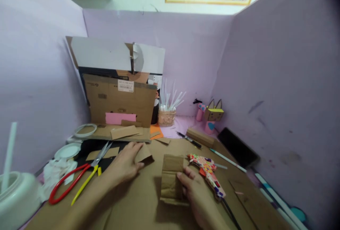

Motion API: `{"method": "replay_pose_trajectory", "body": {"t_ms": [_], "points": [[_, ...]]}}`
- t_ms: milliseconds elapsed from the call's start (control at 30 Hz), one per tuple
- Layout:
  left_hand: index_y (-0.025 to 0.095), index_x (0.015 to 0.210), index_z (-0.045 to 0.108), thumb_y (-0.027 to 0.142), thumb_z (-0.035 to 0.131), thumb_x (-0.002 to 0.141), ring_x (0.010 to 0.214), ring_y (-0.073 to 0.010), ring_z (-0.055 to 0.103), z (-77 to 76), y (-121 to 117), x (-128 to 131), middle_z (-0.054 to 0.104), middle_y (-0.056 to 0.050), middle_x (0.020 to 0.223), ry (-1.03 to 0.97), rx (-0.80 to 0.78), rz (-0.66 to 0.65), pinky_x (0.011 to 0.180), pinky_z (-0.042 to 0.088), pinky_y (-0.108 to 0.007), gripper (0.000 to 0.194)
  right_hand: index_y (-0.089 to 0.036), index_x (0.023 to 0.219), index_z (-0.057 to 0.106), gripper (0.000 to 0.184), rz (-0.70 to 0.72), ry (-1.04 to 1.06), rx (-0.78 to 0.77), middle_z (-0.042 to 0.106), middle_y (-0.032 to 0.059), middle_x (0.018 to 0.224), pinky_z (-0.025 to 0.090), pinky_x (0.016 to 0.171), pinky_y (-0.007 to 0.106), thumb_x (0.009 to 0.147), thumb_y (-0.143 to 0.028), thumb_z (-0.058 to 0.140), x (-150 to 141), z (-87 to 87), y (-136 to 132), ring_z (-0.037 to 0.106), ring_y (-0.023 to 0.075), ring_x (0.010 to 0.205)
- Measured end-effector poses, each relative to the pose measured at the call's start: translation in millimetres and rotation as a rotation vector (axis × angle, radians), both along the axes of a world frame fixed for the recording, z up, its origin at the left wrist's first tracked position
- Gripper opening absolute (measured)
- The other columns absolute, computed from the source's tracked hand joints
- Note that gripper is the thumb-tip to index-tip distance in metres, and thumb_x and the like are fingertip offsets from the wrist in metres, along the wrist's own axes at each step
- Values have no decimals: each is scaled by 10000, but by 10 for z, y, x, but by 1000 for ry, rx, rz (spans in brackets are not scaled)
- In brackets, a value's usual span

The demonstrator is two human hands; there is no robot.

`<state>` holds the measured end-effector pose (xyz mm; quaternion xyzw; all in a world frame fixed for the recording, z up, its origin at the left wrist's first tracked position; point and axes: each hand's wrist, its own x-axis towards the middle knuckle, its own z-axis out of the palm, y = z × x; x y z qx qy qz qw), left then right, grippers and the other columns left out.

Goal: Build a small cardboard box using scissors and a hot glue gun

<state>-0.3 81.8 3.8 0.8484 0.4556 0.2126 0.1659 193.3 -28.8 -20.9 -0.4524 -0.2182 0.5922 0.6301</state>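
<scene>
My right hand (195, 187) grips the right edge of a creased, folded piece of brown cardboard (171, 175), thumb on its face. It is held above the cardboard-covered tabletop (143, 205). To the left, my left hand (129, 162) has its thumb and fingers closed about a smaller bent cardboard piece (145, 153), partly hidden behind the fingers. A hot glue gun (207, 173) with a colourful pattern lies just right of my right hand, its cord running toward the front edge. Scissors (90, 168) with one red and one yellow handle lie left of my left forearm.
A large opened carton (119, 99) leans at the back beside a basket (166, 117) of white sticks. A black pen (189, 139), a cardboard block (200, 137) and a dark phone-like slab (237, 148) lie right. A white pot (20, 201) stands front left. Purple panels enclose the desk.
</scene>
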Motion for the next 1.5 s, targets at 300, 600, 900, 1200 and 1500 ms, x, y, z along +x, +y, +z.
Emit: {"method": "replay_pose_trajectory", "body": {"t_ms": [300, 600, 900, 1200, 1500], "points": [[237, 1196, 540, 335, 619, 722, 1245, -291, 420, 363, -472, -167, 470, -85, 1339, -375, 109, -117, 1042, 350, -422, 490, -180, 813, 707, 233, 189, -105, 124, 747, 45, 792, 505, 720, 355, 618, -176, 580, -93, 33, -34, 687, 244, 754], [261, 1156, 606, 329, 632, 710, 1254, -293, 417, 86, -557, 69, 518, -83, 1321, -279, -52, -240, 1041, 337, -493, 451, -229, 955, 705, 554, -122, -491, 135, 695, 52, 1019, 382, 943, 422, 477, -81, 467, 152, -83, 74, 569, 263, 997], [222, 1164, 608, 330, 652, 691, 1261, -288, 405, 105, -559, 134, 513, -103, 1328, -181, -127, -270, 1054, 306, -494, 487, -210, 1129, 647, 431, 46, -584, 166, 678, 88, 1113, 404, 931, 412, 738, -391, 627, 187, 173, -102, 577, 261, 1064], [221, 1266, 517, 303, 701, 639, 1329, -292, 319, 99, -590, 77, 350, -121, 1450, -57, -267, -309, 1069, 286, -464, 659, -211, 1221, 579, 681, 300, -739, 300, 552, 118, 1298, 469, 871, 406, 574, -248, 785, 200, 99, -124, 572, 285, 1072], [237, 1289, 466, 152, 621, 659, 1143, -260, 493, -34, -656, 14, 498, -93, 1274, -63, -228, -341, 972, 396, -400, 654, -244, 1171, 621, 743, 302, -867, 280, 615, 66, 1210, 424, 922, 416, 463, -163, 832, 162, 149, -142, 533, 300, 1105]]}}
